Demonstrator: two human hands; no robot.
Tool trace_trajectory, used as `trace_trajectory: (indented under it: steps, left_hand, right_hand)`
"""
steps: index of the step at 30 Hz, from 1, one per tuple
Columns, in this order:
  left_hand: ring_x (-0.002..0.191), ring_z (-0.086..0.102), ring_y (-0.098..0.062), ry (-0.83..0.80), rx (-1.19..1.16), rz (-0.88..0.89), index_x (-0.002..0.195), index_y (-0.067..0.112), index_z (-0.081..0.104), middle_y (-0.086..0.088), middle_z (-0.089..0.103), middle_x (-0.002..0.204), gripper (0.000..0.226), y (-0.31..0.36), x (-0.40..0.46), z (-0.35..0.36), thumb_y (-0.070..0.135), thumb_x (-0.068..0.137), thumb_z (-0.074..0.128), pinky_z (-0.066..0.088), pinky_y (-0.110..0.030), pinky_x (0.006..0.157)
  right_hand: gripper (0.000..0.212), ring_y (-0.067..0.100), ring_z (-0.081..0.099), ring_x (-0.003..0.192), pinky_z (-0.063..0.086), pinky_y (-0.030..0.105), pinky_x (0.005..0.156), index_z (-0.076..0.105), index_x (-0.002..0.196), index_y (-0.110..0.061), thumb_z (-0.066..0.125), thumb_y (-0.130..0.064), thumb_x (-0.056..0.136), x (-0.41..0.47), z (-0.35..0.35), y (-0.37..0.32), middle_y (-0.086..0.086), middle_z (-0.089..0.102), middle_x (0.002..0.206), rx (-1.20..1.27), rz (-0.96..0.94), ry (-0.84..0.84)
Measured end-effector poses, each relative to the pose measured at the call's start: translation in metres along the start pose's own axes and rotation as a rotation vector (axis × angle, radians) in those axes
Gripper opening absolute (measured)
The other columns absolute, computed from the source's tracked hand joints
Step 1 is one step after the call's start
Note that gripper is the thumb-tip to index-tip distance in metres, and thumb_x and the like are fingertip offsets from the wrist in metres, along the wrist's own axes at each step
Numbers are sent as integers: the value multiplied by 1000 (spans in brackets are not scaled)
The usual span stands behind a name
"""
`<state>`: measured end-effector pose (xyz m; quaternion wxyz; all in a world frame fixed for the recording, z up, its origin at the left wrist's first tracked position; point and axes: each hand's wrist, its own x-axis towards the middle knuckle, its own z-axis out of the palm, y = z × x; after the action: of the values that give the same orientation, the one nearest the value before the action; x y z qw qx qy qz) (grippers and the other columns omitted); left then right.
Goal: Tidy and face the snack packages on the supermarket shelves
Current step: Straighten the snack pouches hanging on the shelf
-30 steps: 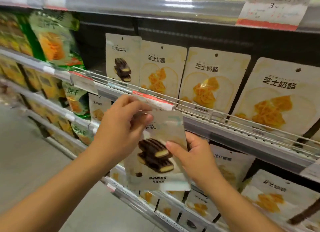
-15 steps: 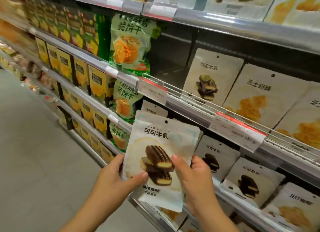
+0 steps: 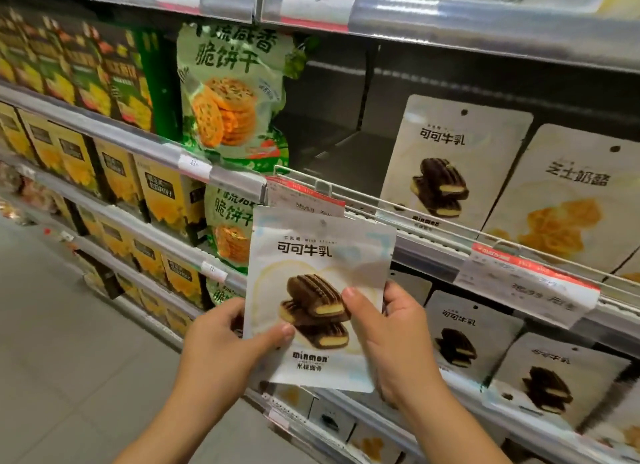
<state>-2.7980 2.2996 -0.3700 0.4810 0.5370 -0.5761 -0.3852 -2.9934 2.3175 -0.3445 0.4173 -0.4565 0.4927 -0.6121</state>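
While both hands hold it upright in front of the shelves, a white cocoa-milk biscuit pouch (image 3: 317,297) faces the camera, probably to check its front before shelving. The left hand (image 3: 225,342) and right hand (image 3: 388,328) each pinch a side edge. Above, behind a wire shelf rail (image 3: 433,210), a matching pouch (image 3: 450,165) stands beside a gap.
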Motion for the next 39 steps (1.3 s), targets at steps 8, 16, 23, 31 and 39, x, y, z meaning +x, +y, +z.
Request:
trace_trajectory:
  steps: [8,16,23,31,39]
  left_hand:
    - [62,69,-6,62,-62,182,74,33,75,6,74,71,28,55,113,-2,34,48,87,51,-19,53]
    - [78,74,-16,26,-214,433,86,31,77,4,77,84,34,99,227,5,39,56,90,58,-26,66]
    - [75,72,-10,-113,-106,401,84,27,72,10,75,83,29,86,298,30,26,59,87,60,-35,67]
    - [81,68,0,-247,-11,412,95,37,65,19,72,86,29,63,321,48,26,74,83,57,-32,73]
    - [74,62,7,-331,163,432,96,42,59,25,65,80,31,48,320,42,39,73,80,46,-14,56]
  right_hand:
    - [46,0,66,99,54,17,82,58,109,-56,74,-22,82,80,4,-43,-22,69,108,-167,-280,-81]
    - [55,-9,53,115,42,8,93,46,127,-52,71,-30,83,143,8,-71,-33,55,123,-426,-486,124]
    - [54,-10,57,109,51,12,85,41,117,-58,69,-29,81,175,28,-58,-35,57,117,-438,-340,210]
    - [72,-9,55,111,49,25,95,34,143,-36,63,-37,78,181,48,-43,-35,56,112,-579,-160,356]
    - [45,6,53,86,43,21,70,50,124,-27,55,-50,86,172,64,-45,-11,58,105,-1116,-33,449]
